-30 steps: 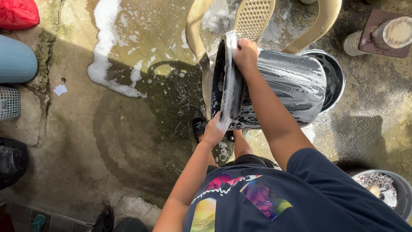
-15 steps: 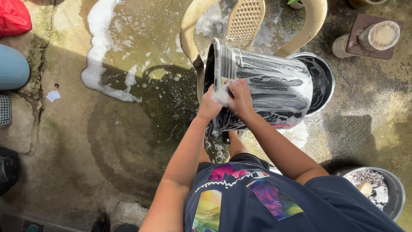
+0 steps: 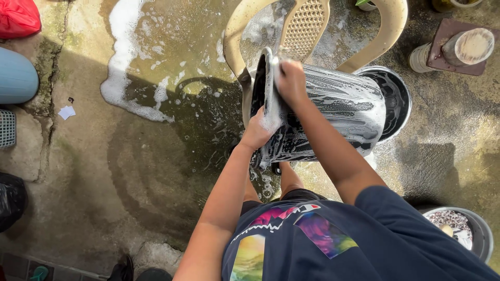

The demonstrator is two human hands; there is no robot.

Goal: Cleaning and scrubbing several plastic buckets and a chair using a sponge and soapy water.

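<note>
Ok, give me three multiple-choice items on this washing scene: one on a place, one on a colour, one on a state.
1. Where does the right hand rest?
A. on the bucket's rim
B. on the chair back
C. on the ground

2. What colour is the plastic chair?
A. blue
B. beige
C. red

3. How does the bucket lie?
A. upright
B. upside down
C. tipped on its side, soapy

Answers: 1 A, the hand sits at the top of the rim; 2 B, its arms and lattice back are beige; 3 C, the mouth faces sideways, with suds streaking the wall, steadied by the left hand.

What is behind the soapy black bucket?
Behind the bucket stands a beige plastic chair; its backrest and arms show, while its seat is covered. A black lid sticks out behind the bucket's base.
</note>
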